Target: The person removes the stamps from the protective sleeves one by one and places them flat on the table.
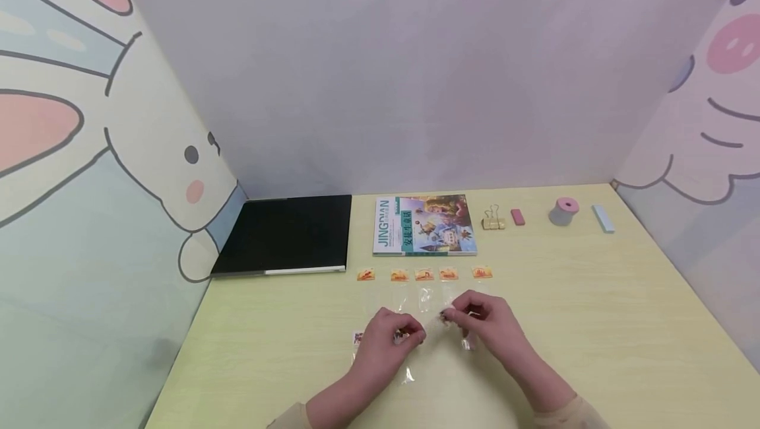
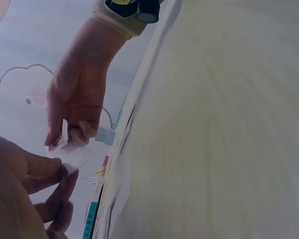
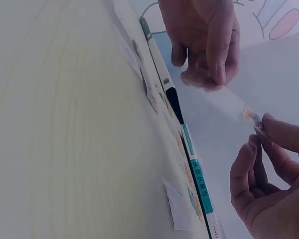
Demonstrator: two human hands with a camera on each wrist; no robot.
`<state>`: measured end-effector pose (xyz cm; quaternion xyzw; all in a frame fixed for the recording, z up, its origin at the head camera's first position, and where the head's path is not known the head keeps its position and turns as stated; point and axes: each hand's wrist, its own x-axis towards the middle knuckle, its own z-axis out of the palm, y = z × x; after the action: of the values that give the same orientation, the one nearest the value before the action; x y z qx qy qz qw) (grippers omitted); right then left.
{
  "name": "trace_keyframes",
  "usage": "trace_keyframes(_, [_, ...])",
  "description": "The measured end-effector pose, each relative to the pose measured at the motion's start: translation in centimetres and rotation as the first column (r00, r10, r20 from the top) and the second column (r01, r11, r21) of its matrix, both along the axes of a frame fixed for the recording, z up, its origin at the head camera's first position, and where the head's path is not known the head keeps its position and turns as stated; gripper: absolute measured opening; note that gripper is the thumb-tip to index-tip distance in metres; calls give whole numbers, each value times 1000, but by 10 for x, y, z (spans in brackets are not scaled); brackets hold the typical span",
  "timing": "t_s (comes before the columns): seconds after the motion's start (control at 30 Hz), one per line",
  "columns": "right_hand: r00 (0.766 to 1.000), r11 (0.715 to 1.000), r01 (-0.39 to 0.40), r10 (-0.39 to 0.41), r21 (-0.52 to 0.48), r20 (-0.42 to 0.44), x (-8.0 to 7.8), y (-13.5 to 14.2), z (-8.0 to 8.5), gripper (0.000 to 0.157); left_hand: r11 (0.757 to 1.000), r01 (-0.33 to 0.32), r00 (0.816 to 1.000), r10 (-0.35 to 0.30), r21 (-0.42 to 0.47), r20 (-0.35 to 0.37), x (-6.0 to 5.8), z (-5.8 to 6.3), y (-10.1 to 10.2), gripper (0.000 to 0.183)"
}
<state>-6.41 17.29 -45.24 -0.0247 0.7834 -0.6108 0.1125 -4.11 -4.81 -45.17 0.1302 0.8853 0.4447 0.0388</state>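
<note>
Between my two hands stretches a narrow clear plastic strip, perhaps a small bag (image 3: 226, 103), with a small colourful patch (image 3: 250, 114) at one end. My right hand (image 1: 489, 327) pinches that patterned end between thumb and fingertips. The opposite end is pinched by my left hand (image 1: 386, 343), whose fingertips partly cover it in the right wrist view. Other clear plastic pieces (image 1: 425, 298) lie on the table around the hands, some partly hidden under them. Just beyond is a row of several small orange cards (image 1: 424, 274).
Behind the cards lies a book (image 1: 424, 224), left of it a black flat panel (image 1: 285, 234). A gold binder clip (image 1: 493, 218), red eraser (image 1: 518, 217), pink-and-grey roll (image 1: 563, 211) and light-blue bar (image 1: 603, 218) sit at the back right. Walls border the table (image 1: 594, 323).
</note>
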Motion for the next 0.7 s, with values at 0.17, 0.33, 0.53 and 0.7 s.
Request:
trace_keyframes(0.17, [995,995,101,-101,9,20,-6,2,-3,27,994,-88,995,90,-60,41,11,-3,6,3])
trace_keyframes(0.33, [996,994,35,-43,99,82,-7,-6,-11,21,997,-70,990,75,-39,122,20,-6,13,9])
trace_keyframes(0.53, [996,961,-82,70,266,53,-3,-17,-16,13,989,-54,994,66,-135,88,27,-10,19,18])
trace_keyframes(0.7, [990,890,-132,139,435,18,-1,-21,-13,18,957,-45,998,33,-285,-45,30,-17,22,24])
